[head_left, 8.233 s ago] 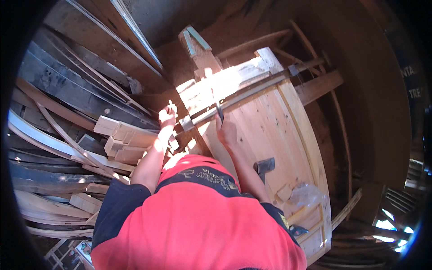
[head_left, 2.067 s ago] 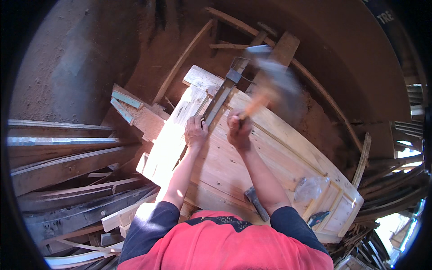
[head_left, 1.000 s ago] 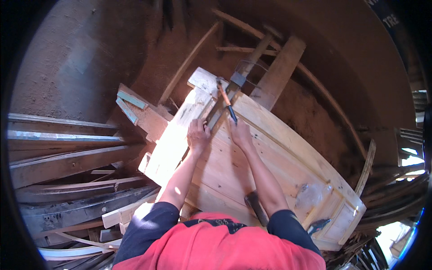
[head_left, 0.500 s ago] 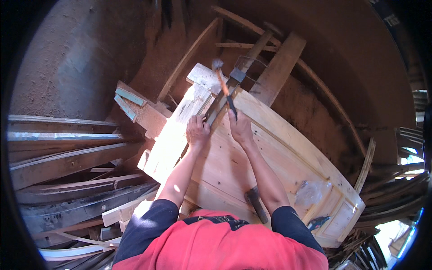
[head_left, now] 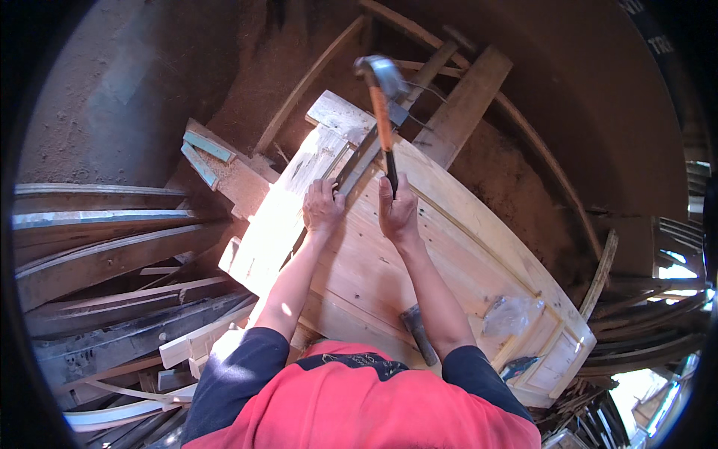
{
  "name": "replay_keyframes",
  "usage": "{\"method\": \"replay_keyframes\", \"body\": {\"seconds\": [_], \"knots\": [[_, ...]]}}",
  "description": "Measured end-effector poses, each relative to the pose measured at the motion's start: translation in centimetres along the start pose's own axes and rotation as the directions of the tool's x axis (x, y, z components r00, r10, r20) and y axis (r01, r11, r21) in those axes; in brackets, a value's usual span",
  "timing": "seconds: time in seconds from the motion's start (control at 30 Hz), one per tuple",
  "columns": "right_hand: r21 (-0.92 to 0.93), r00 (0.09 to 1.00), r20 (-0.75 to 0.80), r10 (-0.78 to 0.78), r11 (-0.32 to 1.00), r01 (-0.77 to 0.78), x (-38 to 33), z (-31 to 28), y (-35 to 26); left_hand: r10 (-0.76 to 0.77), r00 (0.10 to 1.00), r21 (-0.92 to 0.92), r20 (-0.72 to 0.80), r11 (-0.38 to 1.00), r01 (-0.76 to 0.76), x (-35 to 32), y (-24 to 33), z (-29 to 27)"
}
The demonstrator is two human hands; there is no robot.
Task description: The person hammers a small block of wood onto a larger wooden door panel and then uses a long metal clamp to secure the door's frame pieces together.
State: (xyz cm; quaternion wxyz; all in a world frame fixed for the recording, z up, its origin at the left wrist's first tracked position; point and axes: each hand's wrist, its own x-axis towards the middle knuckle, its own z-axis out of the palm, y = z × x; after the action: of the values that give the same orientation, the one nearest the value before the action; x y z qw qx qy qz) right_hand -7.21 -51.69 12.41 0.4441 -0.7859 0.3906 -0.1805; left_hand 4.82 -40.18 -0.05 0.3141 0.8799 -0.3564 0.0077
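My right hand (head_left: 399, 213) is closed round the black grip of a claw hammer (head_left: 381, 120). The hammer is raised over a panelled wooden door (head_left: 389, 262), its metal head blurred by motion. To its left, my left hand (head_left: 323, 206) lies low on the door with its fingers curled. A small dark tip shows by those fingers, but what they hold is too small to make out. Beside the left hand, a long bar (head_left: 360, 163) runs away from me across the door to a grey block (head_left: 398, 114).
On the door's near part lie a dark mallet-like tool (head_left: 419, 335), a clear plastic bag (head_left: 512, 316) and a dark tool with teal parts (head_left: 517, 367). Planks (head_left: 105, 262) are stacked at the left. A wide board (head_left: 471, 108) sticks out beyond the door's far edge.
The hammer has swung upward, its head now higher and nearer to me. My right hand has tilted back with it. My left hand stays at the same place on the door.
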Motion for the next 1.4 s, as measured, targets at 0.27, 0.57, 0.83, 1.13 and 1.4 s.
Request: {"method": "replay_keyframes", "body": {"seconds": [0.27, 0.57, 0.83, 1.13, 1.4], "knots": [[-0.309, 0.989, 0.052, 0.140, 0.944, -0.117, -0.6, 2.9, 7.6, -0.106, 0.993, -0.156, 0.048, 0.981, 0.112, 0.5, -1.2, 0.2], [0.210, 0.984, -0.180, 0.012, 0.977, 0.026, -2.5, -1.9, 4.3, -0.343, 0.937, -0.456, -0.059, 0.845, 0.280, 12.5, -3.8, 2.8], [0.094, 0.980, -0.139, 0.144, 0.987, -0.132, -7.3, -2.8, 4.9, -0.290, 0.935, -0.753, 0.203, 0.565, 0.338, 17.3, -3.0, 5.6], [0.167, 0.961, -0.087, 0.263, 0.955, -0.246, -10.0, -2.4, 6.9, -0.109, 0.984, -0.804, 0.141, 0.567, 0.178, 16.3, -6.2, 7.8], [0.248, 0.952, -0.100, 0.290, 0.934, -0.258, -10.9, -1.5, 9.0, -0.252, 0.967, -0.592, 0.043, 0.774, 0.227, 17.2, -5.9, 7.0]]}}
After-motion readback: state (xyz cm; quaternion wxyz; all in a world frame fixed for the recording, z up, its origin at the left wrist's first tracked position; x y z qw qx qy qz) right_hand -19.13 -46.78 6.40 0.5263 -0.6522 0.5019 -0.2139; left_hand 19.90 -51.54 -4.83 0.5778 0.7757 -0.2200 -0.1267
